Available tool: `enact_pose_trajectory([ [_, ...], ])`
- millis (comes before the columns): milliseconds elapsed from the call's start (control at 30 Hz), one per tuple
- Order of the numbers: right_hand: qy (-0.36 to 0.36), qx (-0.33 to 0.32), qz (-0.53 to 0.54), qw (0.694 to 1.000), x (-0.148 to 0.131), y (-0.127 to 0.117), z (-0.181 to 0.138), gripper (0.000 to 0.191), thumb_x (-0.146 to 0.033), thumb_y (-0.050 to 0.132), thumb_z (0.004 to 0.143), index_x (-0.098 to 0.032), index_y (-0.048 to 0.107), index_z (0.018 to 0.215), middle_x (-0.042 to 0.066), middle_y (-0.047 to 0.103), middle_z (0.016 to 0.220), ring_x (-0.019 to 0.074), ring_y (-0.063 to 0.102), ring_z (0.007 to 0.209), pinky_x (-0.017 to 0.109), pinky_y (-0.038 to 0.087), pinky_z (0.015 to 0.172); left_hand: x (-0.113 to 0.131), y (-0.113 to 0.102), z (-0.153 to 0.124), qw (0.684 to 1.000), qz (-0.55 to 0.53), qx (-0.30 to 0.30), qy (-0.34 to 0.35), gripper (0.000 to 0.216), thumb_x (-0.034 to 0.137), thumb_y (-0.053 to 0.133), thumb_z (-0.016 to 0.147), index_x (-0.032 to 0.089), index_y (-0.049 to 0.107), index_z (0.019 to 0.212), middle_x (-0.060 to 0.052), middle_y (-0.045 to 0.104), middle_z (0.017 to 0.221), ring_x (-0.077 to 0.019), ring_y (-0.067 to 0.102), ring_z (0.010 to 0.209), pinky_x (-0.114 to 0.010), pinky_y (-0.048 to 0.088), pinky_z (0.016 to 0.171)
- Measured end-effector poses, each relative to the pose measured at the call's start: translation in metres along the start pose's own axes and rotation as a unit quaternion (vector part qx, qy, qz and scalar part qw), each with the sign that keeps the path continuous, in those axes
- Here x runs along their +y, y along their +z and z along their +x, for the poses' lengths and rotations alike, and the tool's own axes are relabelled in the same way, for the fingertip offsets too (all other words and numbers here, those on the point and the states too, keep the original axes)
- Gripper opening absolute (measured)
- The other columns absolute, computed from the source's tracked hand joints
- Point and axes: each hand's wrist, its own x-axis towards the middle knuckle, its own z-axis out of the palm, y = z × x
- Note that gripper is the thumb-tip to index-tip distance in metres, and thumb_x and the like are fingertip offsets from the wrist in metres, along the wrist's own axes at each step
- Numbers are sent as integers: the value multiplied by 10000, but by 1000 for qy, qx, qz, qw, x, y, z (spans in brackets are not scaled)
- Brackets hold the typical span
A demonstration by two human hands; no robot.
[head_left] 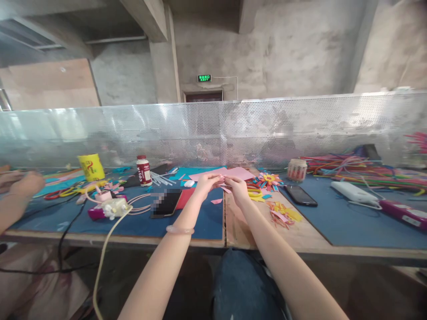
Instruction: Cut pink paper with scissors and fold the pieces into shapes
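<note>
Nearly closed hands [207,182] around pink paper [222,178].

This looks like a craft workshop in a bare building: raw concrete walls [283,53], a lit exit sign [204,78] over a doorway [204,96]. A perforated metal screen [150,129] backs the long bench [307,235], which bears pink paper [240,172], scissors [255,194], scraps [283,214] and, toward its back right corner, heaped coloured strips [347,169]. Another person's arm [13,204] reaches in at its left end.
</note>
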Motion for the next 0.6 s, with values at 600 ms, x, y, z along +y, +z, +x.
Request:
enact_pose_trajectory([
  [600,39,2,-11,999,2,-1,1,215,-321,690,580,-139,655,689,24,637,640,125,586,607,224,457,571,-2,-2,3,1000,20,9,19,334,334,697,635,112,667,882,-128,681,909,-218,629,860,-315,476,738],
])
